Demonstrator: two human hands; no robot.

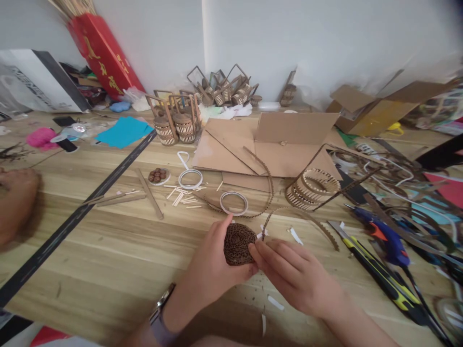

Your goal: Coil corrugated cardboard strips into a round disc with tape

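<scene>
A brown disc of coiled corrugated cardboard [238, 245] is held above the wooden table. My left hand [215, 262] wraps round its left side and lower edge, thumb up at the rim. My right hand [292, 272] pinches at the disc's right edge, fingers closed, where a small white piece also shows. From that spot a loose corrugated cardboard strip [307, 216] curves up and to the right. Just beyond the disc lies a tape roll [234, 203], with another corrugated strip [270, 180] arching behind it. A slatted round basket [307, 188] with a tall frame handle stands further right.
A yellow-black utility knife [383, 274] and a blue glue gun [387, 236] lie at the right. Cardboard sheets [231, 147], small wooden sticks [183, 196] and finished mini baskets [175, 123] sit further back. Another person's hand [16, 205] rests at the left edge.
</scene>
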